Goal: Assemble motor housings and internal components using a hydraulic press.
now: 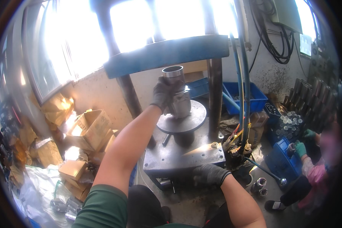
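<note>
My left hand (pixel 164 92), in a dark grey glove, is wrapped around a hollow metal cylinder (pixel 173 71) with an open, shiny upper rim. The cylinder is upright, above or part of a wider metal housing (pixel 181 103); my glove hides where they meet. That housing rests on a round steel plate (pixel 198 114) in the middle of a press. Low at the front edge of the steel press table (pixel 171 157) is my right hand (pixel 211 174), also gloved. Its fingers point left and are blurred, so their grip does not show.
A blue crossbeam (pixel 167 53) and dark posts (pixel 215 95) frame the press. Cardboard boxes (pixel 89 129) lie left. To the right are hoses (pixel 244 76), a lever with a ball end (pixel 282 181), blue bins (pixel 256 99) and a co-worker's green-gloved hand (pixel 301 149).
</note>
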A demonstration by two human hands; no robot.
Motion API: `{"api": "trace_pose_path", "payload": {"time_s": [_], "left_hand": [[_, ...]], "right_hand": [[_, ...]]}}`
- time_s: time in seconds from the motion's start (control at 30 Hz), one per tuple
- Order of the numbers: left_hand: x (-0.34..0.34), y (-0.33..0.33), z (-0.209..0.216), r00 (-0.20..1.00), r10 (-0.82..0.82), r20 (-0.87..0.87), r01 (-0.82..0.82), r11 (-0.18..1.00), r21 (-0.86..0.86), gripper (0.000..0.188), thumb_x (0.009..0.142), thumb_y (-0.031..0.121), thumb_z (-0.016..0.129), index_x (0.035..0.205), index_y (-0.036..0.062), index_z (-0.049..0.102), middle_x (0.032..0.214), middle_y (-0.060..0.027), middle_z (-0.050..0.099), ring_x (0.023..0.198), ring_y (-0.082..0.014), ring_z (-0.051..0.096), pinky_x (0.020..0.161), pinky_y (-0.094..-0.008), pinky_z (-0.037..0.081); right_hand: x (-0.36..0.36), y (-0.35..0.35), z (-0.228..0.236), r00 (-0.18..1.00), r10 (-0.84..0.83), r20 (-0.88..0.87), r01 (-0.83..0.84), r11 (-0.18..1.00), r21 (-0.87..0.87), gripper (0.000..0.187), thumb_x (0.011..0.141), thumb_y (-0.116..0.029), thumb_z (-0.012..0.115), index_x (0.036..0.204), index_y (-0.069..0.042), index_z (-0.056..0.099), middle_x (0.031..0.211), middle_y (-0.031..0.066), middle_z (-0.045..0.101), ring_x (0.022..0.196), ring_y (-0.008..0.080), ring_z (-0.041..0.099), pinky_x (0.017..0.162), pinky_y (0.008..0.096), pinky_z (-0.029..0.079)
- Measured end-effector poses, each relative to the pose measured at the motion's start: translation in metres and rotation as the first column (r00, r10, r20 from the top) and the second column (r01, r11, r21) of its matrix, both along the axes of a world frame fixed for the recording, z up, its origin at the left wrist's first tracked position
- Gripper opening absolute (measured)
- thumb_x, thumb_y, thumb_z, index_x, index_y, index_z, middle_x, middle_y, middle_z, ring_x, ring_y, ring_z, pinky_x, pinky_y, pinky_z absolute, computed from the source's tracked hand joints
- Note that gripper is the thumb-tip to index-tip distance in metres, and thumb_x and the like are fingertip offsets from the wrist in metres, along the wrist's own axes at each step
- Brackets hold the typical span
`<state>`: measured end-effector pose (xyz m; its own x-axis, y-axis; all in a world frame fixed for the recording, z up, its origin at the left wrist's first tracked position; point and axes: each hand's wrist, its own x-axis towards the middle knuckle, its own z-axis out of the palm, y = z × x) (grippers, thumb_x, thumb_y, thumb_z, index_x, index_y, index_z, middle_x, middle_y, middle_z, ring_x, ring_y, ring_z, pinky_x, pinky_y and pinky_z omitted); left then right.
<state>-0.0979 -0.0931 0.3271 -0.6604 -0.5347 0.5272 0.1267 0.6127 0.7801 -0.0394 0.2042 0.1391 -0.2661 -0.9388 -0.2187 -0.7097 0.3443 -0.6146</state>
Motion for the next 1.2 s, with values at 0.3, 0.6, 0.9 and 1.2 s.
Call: {"api": "trace_pose_path", "payload": {"time_s": [0.3,0.6,0.9,1.2], "left_hand": [[0.000,-0.014,-0.011,0.972,0.183,0.150,-0.131,0.945,-0.299,0.079,0.074,0.048,0.089,0.127,-0.0018,0.057,0.116,-0.0212,0.073,0.108,-0.0316,0.073,0.092,-0.0411,0.058],[0.009,-0.007,-0.009,0.974,0.127,0.187,-0.091,0.978,-0.188,0.081,0.072,0.051,0.088,0.130,0.0026,0.058,0.115,-0.0190,0.074,0.111,-0.0320,0.072,0.098,-0.0415,0.056],[0.041,0.008,-0.016,0.984,0.097,0.152,-0.071,0.984,-0.164,0.105,0.066,0.057,0.092,0.144,-0.0014,0.052,0.131,-0.0234,0.063,0.131,-0.0351,0.057,0.111,-0.0438,0.048],[0.023,0.011,-0.030,0.998,0.056,0.025,-0.055,0.997,-0.062,0.112,0.064,0.061,0.093,0.146,-0.0042,0.052,0.129,-0.0243,0.059,0.127,-0.0351,0.059,0.109,-0.0414,0.050]], "right_hand": [[-0.007,-0.004,-0.016,0.996,0.014,0.092,-0.010,0.999,-0.044,0.036,0.096,-0.026,0.065,0.123,-0.003,0.071,0.111,0.0240,0.073,0.107,0.0395,0.071,0.097,0.0454,0.054],[-0.068,-0.071,0.052,0.876,-0.017,0.482,0.465,0.296,-0.835,0.027,0.095,-0.010,0.077,0.120,-0.001,0.071,0.110,0.0048,0.074,0.100,0.0139,0.069,0.093,0.0298,0.055],[-0.120,-0.168,0.225,0.883,-0.019,0.470,0.432,0.426,-0.795,0.049,0.102,-0.039,0.066,0.135,-0.003,0.062,0.127,0.0101,0.067,0.111,0.0188,0.066,0.098,0.0324,0.053],[-0.211,-0.206,0.204,0.728,0.032,0.685,0.591,0.478,-0.650,0.058,0.099,-0.052,0.062,0.134,-0.006,0.063,0.124,0.0124,0.068,0.101,0.0252,0.070,0.087,0.0398,0.061]]}}
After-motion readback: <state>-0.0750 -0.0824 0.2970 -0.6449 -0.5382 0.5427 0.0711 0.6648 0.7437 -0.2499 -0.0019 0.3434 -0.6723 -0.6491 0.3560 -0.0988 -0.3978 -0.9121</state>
